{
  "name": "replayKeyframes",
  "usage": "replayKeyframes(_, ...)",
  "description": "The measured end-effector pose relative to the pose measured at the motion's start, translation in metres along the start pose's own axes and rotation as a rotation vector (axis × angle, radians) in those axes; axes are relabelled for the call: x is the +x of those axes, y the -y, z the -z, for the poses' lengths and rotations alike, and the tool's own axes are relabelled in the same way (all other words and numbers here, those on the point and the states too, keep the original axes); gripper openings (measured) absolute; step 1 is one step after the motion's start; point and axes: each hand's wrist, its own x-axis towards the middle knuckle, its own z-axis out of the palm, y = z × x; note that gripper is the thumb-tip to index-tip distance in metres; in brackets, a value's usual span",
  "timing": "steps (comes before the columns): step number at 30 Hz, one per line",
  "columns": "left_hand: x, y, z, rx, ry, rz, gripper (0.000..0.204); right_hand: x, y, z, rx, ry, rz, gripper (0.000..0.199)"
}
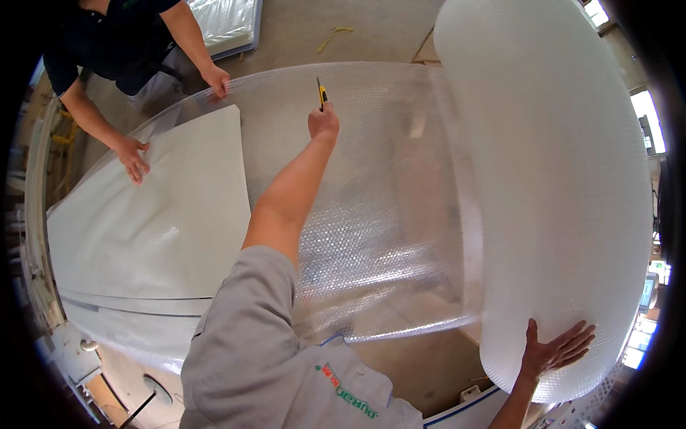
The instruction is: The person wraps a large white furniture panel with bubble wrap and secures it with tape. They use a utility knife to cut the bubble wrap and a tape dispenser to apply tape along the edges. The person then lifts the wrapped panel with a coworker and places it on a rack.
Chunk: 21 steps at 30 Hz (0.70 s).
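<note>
Nearest, the right hand (557,350) lies flat with fingers spread on the lower end of the bubble wrap roll (550,179), and left of the roll the left hand (323,121) grips a yellow utility knife (321,93) over the unrolled sheet (371,214), beyond which a co-worker's hands (216,79) press the sheet's far edge.

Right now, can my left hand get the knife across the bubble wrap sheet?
Probably yes: the left hand already holds the utility knife over the bubble wrap sheet, and nothing lies across its path.
</note>
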Motion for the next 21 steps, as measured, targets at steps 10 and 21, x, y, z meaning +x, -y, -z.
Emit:
replayKeyframes(10, 0.0, 0.004, 0.016, -0.017, 0.03, 0.119, 0.056, 0.0, 0.002, 0.003, -0.002, -0.031, -0.003, 0.111)
replayKeyframes(21, 0.004, -0.022, -0.029, 0.024, 0.059, -0.043, 0.054, 0.005, 0.006, 0.005, 0.033, -0.034, 0.004, 0.111)
